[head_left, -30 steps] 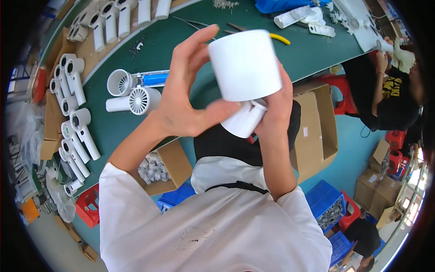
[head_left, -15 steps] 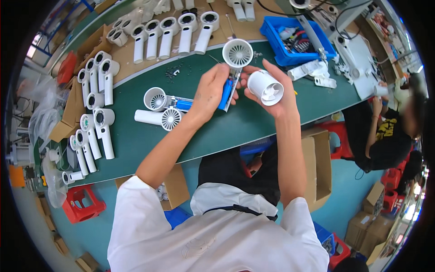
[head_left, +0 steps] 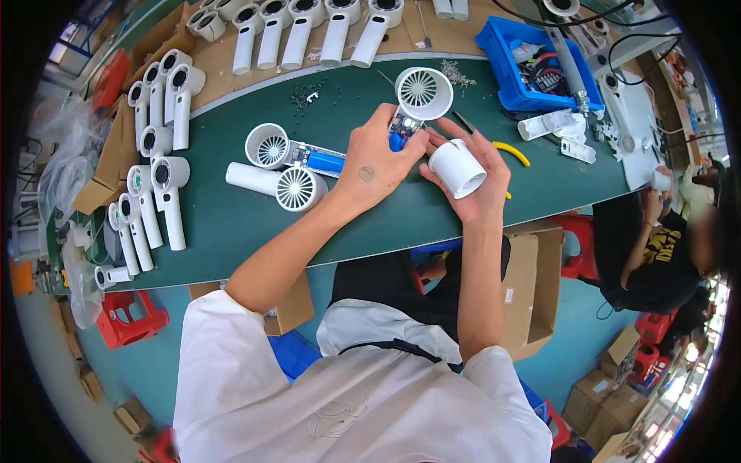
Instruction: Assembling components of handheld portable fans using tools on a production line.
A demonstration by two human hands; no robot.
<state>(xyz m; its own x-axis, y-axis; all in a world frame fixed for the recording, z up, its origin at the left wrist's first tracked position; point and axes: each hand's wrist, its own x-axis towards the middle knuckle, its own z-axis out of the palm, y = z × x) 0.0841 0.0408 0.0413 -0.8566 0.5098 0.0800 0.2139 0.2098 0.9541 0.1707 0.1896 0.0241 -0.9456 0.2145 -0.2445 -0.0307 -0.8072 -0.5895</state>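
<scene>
My left hand is closed around the handle of a white handheld fan body, its round slotted grille facing up. In its opened handle a circuit board and part of a blue battery show; my fingers cover the rest. Beside it my right hand is wrapped round a short white cylinder, tilted with its rim toward me. The right fingertips are close to the fan's handle; I cannot tell whether they touch it. Left of my hands lie another opened fan half with a blue battery and a closed-handled white fan piece.
Yellow-handled pliers lie right of my right hand, partly hidden. A blue tool bin stands at the back right, near white plastic parts. White fans line the back and left. Small screws are scattered. Another person sits at right.
The view has shifted. The cylinder has turned, so its inner blades no longer show. My left hand now covers more of the held fan's battery, and the pliers have come into sight.
</scene>
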